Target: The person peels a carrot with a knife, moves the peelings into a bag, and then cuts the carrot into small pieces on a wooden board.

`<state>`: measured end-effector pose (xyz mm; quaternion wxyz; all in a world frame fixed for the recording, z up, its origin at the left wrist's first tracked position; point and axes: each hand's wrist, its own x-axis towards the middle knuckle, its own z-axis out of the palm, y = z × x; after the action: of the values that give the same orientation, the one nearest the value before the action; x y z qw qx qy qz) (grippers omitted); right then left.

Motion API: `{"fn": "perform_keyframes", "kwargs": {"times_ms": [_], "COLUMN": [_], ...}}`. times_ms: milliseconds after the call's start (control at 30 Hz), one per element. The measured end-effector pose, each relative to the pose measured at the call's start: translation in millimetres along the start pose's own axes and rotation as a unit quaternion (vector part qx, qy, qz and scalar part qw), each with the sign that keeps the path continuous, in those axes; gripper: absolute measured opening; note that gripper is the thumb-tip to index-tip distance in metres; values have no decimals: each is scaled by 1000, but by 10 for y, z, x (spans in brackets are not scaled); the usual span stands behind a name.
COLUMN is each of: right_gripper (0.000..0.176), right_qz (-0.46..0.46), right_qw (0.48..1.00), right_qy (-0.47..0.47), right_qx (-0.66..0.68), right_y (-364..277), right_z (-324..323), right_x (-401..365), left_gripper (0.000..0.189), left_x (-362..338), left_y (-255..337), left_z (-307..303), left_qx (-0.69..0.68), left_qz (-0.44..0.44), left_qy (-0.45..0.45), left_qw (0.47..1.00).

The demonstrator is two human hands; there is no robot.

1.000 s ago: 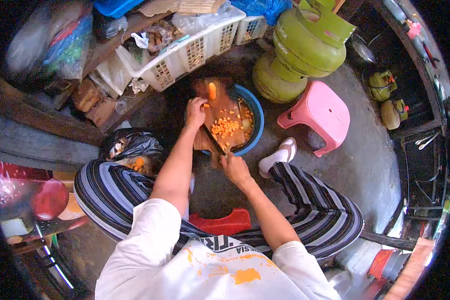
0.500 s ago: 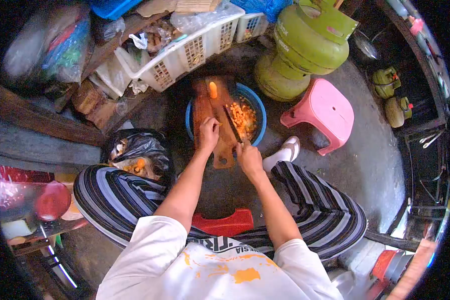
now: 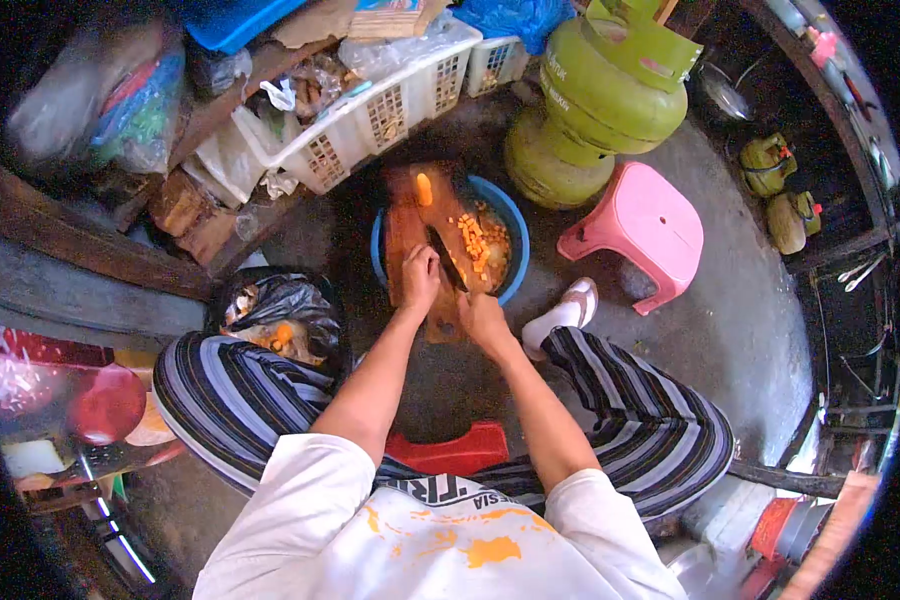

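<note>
A wooden cutting board (image 3: pixel 407 222) lies across a blue basin (image 3: pixel 521 243). My right hand (image 3: pixel 482 318) is closed round the handle of a knife (image 3: pixel 450 264), its blade angled across the board toward my left fingertips. My left hand (image 3: pixel 420 277) presses on the board, fingers curled and pinched; the small carrot piece they hold is mostly hidden now. Diced carrot (image 3: pixel 478 242) is spread over the board's right side and the basin. Beyond my left hand a longer carrot piece (image 3: pixel 424 190) lies on the far end of the board.
Green gas cylinders (image 3: pixel 610 90) and a pink stool (image 3: pixel 650 225) stand to the right. White crates (image 3: pixel 370 115) line the back. At left, a black plastic bag (image 3: pixel 305 295) holds orange scraps. My sandalled foot (image 3: pixel 575 300) rests near the basin.
The knife has swung left, from beside the diced carrot to my left fingertips. My right hand has come slightly left and nearer me. The view has shifted a little.
</note>
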<state>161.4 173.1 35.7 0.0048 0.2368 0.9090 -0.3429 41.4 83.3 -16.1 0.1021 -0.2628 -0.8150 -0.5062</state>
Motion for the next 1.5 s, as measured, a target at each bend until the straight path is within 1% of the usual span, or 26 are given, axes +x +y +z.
{"fn": "perform_keyframes", "kwargs": {"times_ms": [33,67,133,167,200,233,267,300,333,400,433,533,567,633,700,733,833,933,967,1033,1067,1133,1233,1333,1400,1500], "right_gripper": [40,40,39,37,37,38,38,39,39,37,37,38,38,39,38,38,34,38,38,40,41,45,70,61,57,53], "right_qz": [-2,8,31,9,-7,-24,-41,-60,-57,-52,-40,-10,-7,-17,26,47,63,27,19,5,14,30,-4,-21,-10,-25], "right_qw": [1000,1000,999,1000,1000,1000,998,997,997,996,997,997,996,994,993,992,992,994,995,996,997,998,993,994,994,995], "right_qy": [-21,-11,11,27,7,-13,-34,-41,-50,-71,-52,10,33,73,71,69,90,107,101,87,71,39,-1,10,25,54], "right_qx": [19,13,-3,-11,-13,-15,-16,-20,-19,-18,-35,-75,-83,-78,-87,-90,-54,-19,-4,25,2,-44,-120,-105,-106,-81], "right_y": [0,6,14,108,127,134,132,131,140,177,257,399,428,469,466,445,529,574,589,586,581,481,490,563,611,675], "right_z": [-43,-73,-181,-119,-125,-123,-113,-92,-76,-64,-28,-88,-142,-240,-314,-340,-312,-279,-279,-300,-310,-404,-410,-345,-287,-234], "right_x": [10,-2,-25,-32,-64,-92,-122,-154,-153,-136,-83,66,107,169,220,248,283,238,235,231,226,187,171,199,212,234], "left_gripper": [11,12,14,14,14,15,17,20,23,29,32,39,38,37,36,35,31,26,27,27,27,28,28,29,29,30], "left_x": [-15,-45,-33,-17,22,89,175,287,416,699,815,1102,1116,1088,1058,1013,743,546,512,380,329,257,203,200,196,211], "left_y": [-16,-30,-46,-64,-66,-109,-141,-91,-32,118,82,-50,-96,-204,-275,-276,-208,-16,85,33,7,23,-19,-25,8,49], "left_z": [-20,-27,-60,-87,-128,-177,-196,-249,-311,-293,-233,-83,-65,7,10,2,-69,-159,-197,-134,-106,-111,-106,-106,-115,-146], "left_qx": [-9,-19,-45,-47,-49,-19,9,11,13,-39,-66,-2,31,16,3,12,40,64,77,68,63,56,68,64,56,84], "left_qz": [-5,-13,-37,-55,-73,-65,-35,-59,-84,-73,-68,-1,-59,-73,-108,-102,-78,-28,-100,-61,-40,-31,-31,-22,-16,-96], "left_qy": [-4,-8,28,45,61,69,104,88,74,76,78,32,-47,-59,-92,-78,-50,-36,-83,-44,-24,-15,-27,-29,-19,-88], "left_qw": [1000,1000,998,996,994,995,994,994,994,994,992,999,997,995,990,992,995,997,989,995,997,998,997,997,998,988]}}
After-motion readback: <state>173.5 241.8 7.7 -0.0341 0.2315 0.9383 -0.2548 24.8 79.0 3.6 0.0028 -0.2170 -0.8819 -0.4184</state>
